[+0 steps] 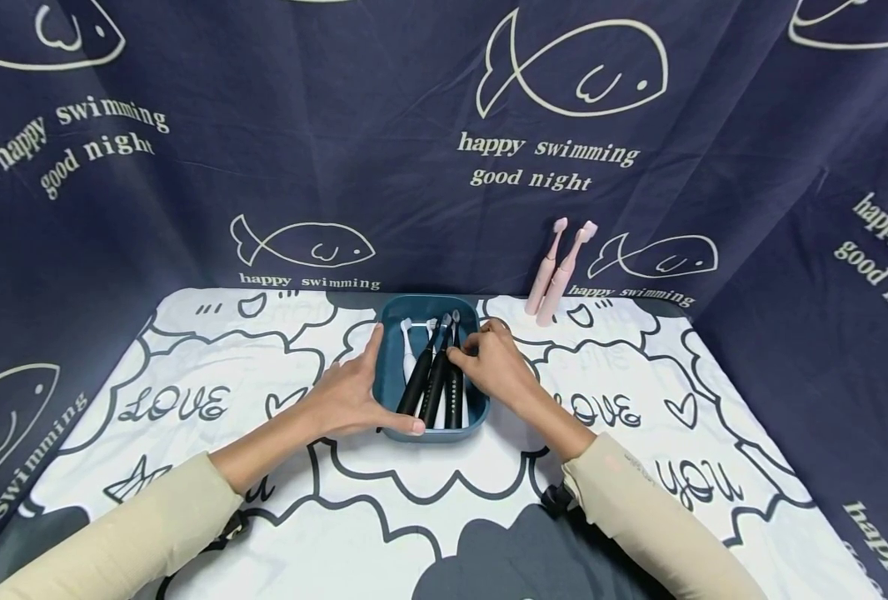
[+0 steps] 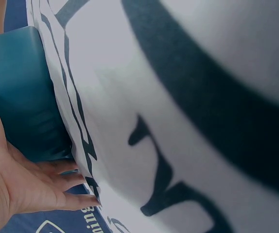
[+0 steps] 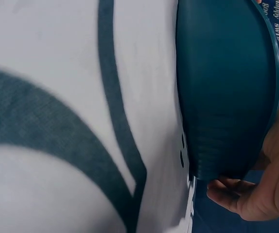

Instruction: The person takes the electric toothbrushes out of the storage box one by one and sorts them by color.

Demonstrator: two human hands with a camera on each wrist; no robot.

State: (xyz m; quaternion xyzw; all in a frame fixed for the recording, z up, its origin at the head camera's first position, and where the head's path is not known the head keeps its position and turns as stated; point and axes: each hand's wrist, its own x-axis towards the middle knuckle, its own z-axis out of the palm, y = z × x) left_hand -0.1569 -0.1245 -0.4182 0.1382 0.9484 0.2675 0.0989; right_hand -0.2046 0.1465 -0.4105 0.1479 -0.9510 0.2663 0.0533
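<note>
Three black toothbrushes (image 1: 435,385), and there they lie inside the blue bin (image 1: 390,382) over some white toothbrushes (image 1: 408,360), heads pointing away from you, handles towards you! Your right hand (image 1: 498,364) is at the right-hand wall, fingers bent, some curling down outside the bin, thumb reaching in over the rightmost black brush (image 1: 455,404); pinch or mere touch, you can't tell from these angles. And that's the relation it all seems to hinge on: the brush lies just to the left of those fingers, long axis nearly straight front to back, with your right the nearer hand. Over on the other flank, your left hand (image 1: 346,402) is spread wide, fingers fairly straight along the left wall, thumb over the near edge, gripping no brush. Up at the back right, two pink toothbrushes (image 1: 560,283) stand on the cloth-covered desk (image 1: 339,558), apart from both hands.
</note>
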